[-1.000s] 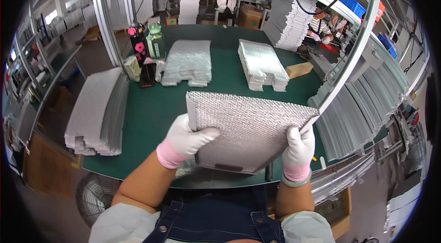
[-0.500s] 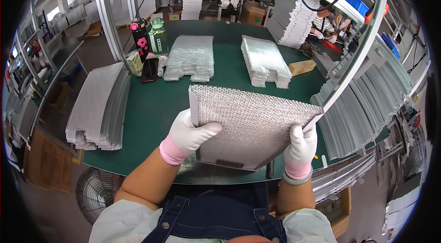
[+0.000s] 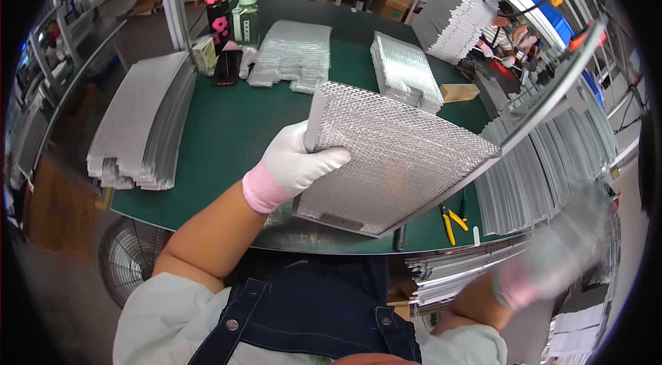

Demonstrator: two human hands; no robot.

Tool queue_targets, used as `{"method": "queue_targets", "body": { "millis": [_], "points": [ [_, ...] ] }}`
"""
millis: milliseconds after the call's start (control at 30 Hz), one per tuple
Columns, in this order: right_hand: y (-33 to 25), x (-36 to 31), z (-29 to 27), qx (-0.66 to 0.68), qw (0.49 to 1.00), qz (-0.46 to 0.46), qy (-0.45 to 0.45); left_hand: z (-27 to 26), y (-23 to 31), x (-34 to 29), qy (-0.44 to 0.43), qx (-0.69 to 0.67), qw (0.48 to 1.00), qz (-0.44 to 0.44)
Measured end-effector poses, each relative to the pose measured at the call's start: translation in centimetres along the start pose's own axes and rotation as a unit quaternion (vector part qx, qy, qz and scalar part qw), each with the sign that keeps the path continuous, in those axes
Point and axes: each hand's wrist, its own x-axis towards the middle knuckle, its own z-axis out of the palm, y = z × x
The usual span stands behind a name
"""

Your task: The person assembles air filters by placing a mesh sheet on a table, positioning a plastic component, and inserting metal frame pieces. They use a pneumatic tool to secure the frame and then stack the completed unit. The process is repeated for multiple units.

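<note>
Over the front of the green table, my gloved left hand grips the left edge of a silvery mesh filter panel. Its thumb lies on the mesh face, and the panel is tilted, with a thin metal frame along its sides. My right hand, also in a white glove with a pink cuff, is away from the panel at the right, past the table edge. Motion smears its fingers, so what it holds, if anything, does not show. Yellow-handled pliers lie on the table below the panel's right corner.
Stacks of mesh sheets stand on the table at left, far middle and far right. Two bottles, a phone and a wooden block lie there too. Panel stacks and a metal frame post flank the right side.
My right hand has let go of the panel and swung out to the right. The left hand keeps its grip, with the panel now tilted more. The pliers have come into sight.
</note>
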Motion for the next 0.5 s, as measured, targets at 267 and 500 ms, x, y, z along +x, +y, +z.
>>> {"method": "queue_targets", "body": {
  "millis": [267, 500],
  "points": [
    [-10.5, 3.7, -1.4, 0.08, 0.891, -0.445, -0.047, -0.2, 0.1, 0.6, -0.017, 0.033, 0.999, 0.008],
    [-5.0, 0.6, 1.5, -0.194, 0.974, 0.021, -0.116, -0.7, -0.4, 1.0, -0.03, 0.02, 0.999, 0.027]
  ]
}}
